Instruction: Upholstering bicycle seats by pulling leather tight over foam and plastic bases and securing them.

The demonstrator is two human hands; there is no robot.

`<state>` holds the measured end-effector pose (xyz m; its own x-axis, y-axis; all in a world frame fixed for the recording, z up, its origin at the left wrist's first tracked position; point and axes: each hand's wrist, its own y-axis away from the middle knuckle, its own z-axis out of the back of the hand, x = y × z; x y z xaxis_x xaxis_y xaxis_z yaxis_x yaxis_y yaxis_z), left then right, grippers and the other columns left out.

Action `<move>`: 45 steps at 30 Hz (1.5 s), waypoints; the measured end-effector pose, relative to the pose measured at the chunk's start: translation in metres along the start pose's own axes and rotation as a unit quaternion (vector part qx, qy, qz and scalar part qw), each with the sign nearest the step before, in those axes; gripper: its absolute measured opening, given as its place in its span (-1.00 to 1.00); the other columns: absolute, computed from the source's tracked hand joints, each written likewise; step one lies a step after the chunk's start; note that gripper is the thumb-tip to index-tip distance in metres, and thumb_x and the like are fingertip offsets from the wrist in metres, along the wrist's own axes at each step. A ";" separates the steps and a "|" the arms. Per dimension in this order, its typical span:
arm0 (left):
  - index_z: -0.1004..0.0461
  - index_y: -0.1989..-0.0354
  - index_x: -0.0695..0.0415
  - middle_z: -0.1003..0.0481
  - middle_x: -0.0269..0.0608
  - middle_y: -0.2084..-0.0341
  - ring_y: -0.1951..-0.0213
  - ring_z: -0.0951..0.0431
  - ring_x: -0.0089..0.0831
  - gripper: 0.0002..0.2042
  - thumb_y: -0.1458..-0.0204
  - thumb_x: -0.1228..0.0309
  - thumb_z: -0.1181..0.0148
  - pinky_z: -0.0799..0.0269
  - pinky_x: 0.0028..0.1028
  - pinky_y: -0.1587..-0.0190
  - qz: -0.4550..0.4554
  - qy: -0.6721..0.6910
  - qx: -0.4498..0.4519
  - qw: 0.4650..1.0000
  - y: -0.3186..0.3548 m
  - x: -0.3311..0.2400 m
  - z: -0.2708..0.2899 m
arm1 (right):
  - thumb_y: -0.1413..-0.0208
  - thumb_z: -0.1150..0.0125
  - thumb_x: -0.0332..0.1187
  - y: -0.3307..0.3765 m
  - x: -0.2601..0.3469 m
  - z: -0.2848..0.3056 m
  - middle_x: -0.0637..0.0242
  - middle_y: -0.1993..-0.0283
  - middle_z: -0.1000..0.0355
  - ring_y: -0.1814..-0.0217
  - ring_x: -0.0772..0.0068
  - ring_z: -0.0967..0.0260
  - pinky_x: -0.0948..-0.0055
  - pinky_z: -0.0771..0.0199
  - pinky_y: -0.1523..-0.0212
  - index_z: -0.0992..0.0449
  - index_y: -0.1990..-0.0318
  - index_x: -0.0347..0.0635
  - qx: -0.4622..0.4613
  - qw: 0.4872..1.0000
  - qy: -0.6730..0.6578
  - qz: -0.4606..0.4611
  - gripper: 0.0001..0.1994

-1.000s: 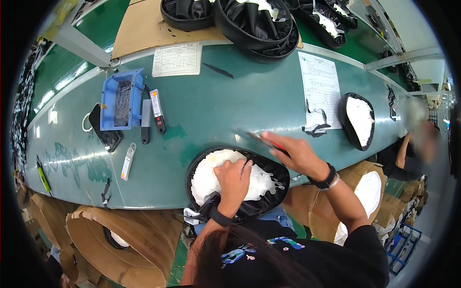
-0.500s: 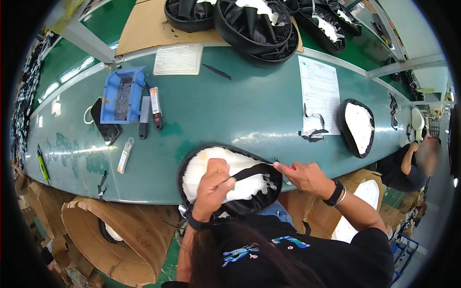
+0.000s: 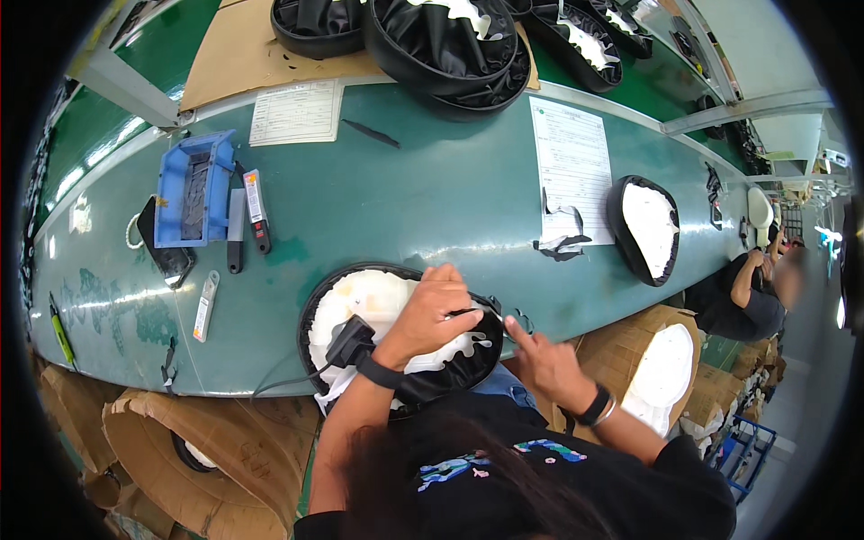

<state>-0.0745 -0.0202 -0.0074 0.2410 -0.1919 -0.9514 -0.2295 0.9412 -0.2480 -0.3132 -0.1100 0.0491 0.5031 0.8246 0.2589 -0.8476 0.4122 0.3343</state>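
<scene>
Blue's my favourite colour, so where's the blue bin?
The blue bin is on the head view's left, on the green table, between the dark phone and the black-handled tool.

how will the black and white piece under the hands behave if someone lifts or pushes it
The black and white piece would probably keep its outline, since its black rim follows a smooth curve. Its loose black covering looks floppy, lying in folds. The piece seems to overhang the table, so a push toward the near edge might tip it.

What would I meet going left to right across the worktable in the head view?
Green tool, blue bin, slim white-and-black item, nearer black-rimmed piece, right hand, farther black-rimmed piece.
</scene>
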 end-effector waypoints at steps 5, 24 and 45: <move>-0.34 0.65 0.20 -0.34 -0.37 0.59 0.36 -0.35 -0.54 -0.75 -0.04 0.43 -0.16 -0.25 -0.43 0.27 0.122 0.436 -0.176 0.874 0.002 -0.013 0.013 | -0.11 -0.14 -0.29 0.028 0.034 -0.010 0.11 0.50 -0.37 0.59 0.01 -0.37 0.07 -0.37 0.59 -0.10 -0.37 0.08 0.001 0.993 -0.088 -0.079 -0.36; -0.42 0.63 0.28 -0.38 -0.25 0.63 0.44 -0.32 -0.47 -0.72 0.11 0.34 -0.33 -0.19 -0.45 0.29 0.172 0.475 -0.145 0.851 -0.046 0.025 0.066 | -0.12 -0.09 -0.30 -0.039 0.086 0.009 0.17 0.67 -0.33 0.67 0.09 -0.36 0.16 -0.36 0.62 -0.13 -0.33 -0.15 -0.041 0.990 -0.034 -0.132 -0.40; -0.31 0.57 0.25 -0.34 -0.18 0.69 0.64 -0.27 -0.50 -0.58 -0.28 0.21 0.11 -0.11 -0.54 0.60 0.007 0.404 -0.091 0.910 -0.012 0.013 0.157 | -0.11 -0.10 -0.37 -0.070 0.098 0.017 0.12 0.60 -0.33 0.67 0.08 -0.31 0.18 -0.29 0.67 -0.10 -0.36 -0.09 -0.027 0.993 0.008 -0.117 -0.38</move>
<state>0.0790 0.0095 0.0122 -0.5177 -0.3909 -0.7610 -0.3971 0.8977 -0.1909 -0.2017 -0.0646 0.0661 0.6845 0.7100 0.1651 -0.7162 0.6129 0.3339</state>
